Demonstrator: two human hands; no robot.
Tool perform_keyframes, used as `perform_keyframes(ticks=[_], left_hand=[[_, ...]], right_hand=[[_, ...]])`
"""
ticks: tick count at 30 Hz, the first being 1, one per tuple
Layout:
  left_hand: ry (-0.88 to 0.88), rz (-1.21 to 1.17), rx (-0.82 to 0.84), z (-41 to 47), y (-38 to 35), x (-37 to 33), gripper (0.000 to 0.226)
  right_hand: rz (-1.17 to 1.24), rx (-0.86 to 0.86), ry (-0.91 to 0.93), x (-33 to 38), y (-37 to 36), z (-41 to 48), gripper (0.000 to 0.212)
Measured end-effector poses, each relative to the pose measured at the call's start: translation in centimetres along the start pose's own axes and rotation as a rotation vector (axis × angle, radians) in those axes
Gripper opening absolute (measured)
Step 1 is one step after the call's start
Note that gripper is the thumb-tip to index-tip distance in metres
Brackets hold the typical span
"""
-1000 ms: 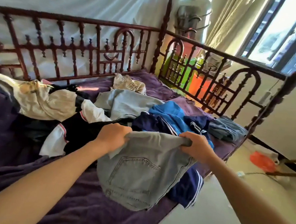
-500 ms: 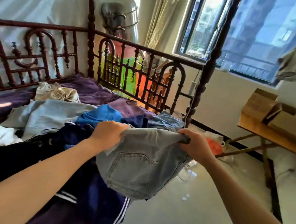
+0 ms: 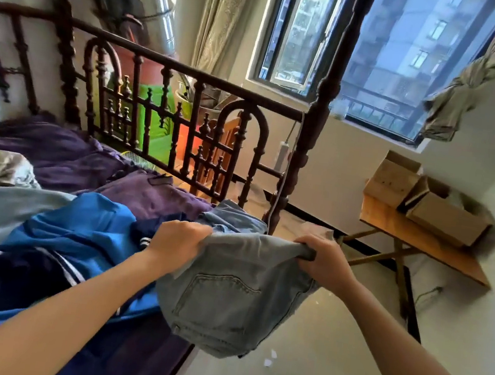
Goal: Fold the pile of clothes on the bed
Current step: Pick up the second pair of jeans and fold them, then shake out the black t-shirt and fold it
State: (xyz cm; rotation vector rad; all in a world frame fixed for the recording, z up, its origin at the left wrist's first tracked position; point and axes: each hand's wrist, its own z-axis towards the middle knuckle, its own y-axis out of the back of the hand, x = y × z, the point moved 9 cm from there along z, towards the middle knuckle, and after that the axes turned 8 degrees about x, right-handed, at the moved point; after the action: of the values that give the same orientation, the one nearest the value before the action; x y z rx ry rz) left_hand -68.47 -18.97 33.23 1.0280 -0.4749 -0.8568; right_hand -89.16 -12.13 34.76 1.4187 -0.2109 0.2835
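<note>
Gripping: left hand (image 3: pixel 177 242) and right hand (image 3: pixel 321 260) each clench the top edge of the denim garment (image 3: pixel 234 305).
Position: it hangs past the bed (image 3: pixel 156 199) edge, above the floor (image 3: pixel 310 368).
Risk: a loosened fist drops it; bunched cloth folds crooked.

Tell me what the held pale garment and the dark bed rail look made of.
Pale blue garment: faded denim, matte; stitched patch pocket and heavy seams show it. Dark red-brown bed rail: probably turned wood, glossy varnish; bead-shaped spindles shine, though painted metal is possible.
</note>
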Motion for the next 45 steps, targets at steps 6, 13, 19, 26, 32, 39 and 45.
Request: perform_keyframes(ticks=[6, 13, 19, 26, 32, 39, 45], left_hand=[[-0.021, -0.015, 0.002, 5.9, -3.6, 3.1, 0.006], [0.296, 0.046, 0.183, 12.1, -4.8, 12.4, 0.016], [0.636, 0.269, 0.179, 18.3, -2.2, 19.6, 0.023], [0.627, 0.244, 0.235, 22.7, -13.0, 14.2, 0.033], [0.544, -0.290, 1.037, 16.6, -36.7, 6.3, 0.050], [0.619, -0.219, 1.161, 11.8, -40.0, 6.1, 0.057], [0.704, -0.156, 1.019, 11.8, -36.5, 9.4, 0.055]], right_hand=[[-0.002, 0.011, 0.013, -4.3, -0.4, 6.5, 0.023], [0.077, 0.025, 0.164, -4.9, -0.2, 20.1, 0.020], [0.175, -0.020, 0.332, -4.0, 0.7, 36.1, 0.021], [-0.048, -0.129, 0.465, -10.8, -1.2, 41.5, 0.046], [-0.517, 0.370, 0.489, -24.0, -17.2, 36.4, 0.040], [-0.453, 0.680, 0.361, -26.0, -25.7, 31.3, 0.049], [-0.515, 0.888, 0.242, -23.6, -28.9, 31.7, 0.054]])
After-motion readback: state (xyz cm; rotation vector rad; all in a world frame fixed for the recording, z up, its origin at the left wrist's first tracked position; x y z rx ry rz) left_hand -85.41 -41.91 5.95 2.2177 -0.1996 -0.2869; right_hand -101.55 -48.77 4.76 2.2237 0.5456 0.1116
